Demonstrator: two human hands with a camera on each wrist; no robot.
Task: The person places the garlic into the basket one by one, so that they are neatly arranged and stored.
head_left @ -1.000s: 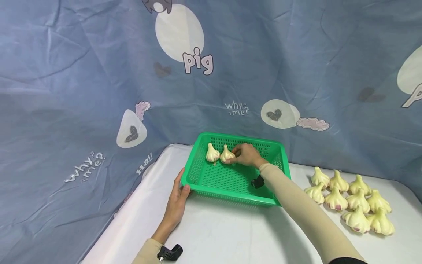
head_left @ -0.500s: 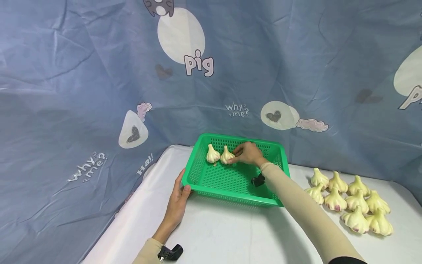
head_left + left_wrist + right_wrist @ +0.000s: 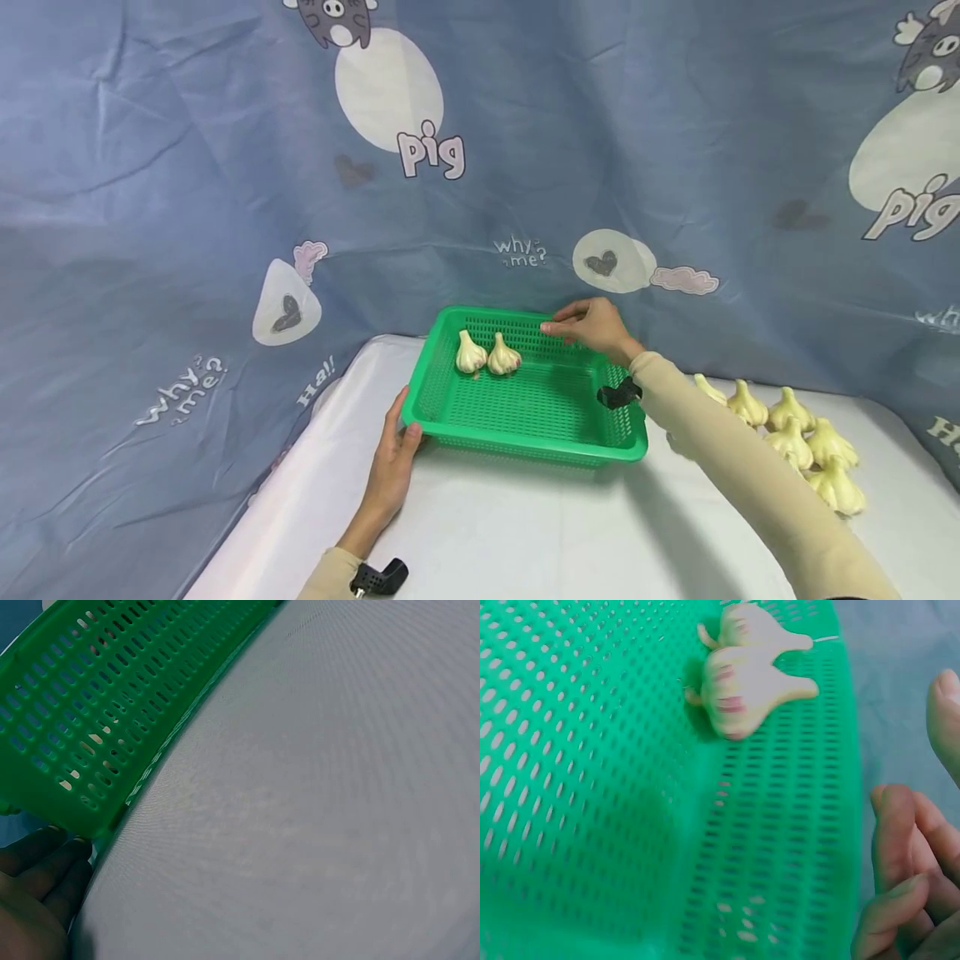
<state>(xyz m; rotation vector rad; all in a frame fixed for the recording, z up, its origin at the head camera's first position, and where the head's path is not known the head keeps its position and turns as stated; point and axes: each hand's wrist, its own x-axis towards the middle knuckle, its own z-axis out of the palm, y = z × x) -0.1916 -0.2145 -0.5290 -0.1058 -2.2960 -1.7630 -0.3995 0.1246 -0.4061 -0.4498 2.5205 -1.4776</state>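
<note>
Left hand (image 3: 390,467) grasps green basket (image 3: 517,442) by its near corner, likely to steady it. Right hand (image 3: 594,325) holds nothing, fingers loosely bent over the far rim. Two garlic bulbs (image 3: 471,356) sit inside, left of it, seemingly paired for order; more bulbs (image 3: 831,443) to its right. White-covered table (image 3: 487,533) beneath both hands; blue printed backdrop (image 3: 525,167) beyond.

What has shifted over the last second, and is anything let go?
The person's right hand let go of the right-hand whitish garlic bulb and moved up and rightward in the head view, away from it. Unchanged: that bulb and its whitish neighbour stand in the green plastic basket, whose near left corner the left hand still touches.
</note>
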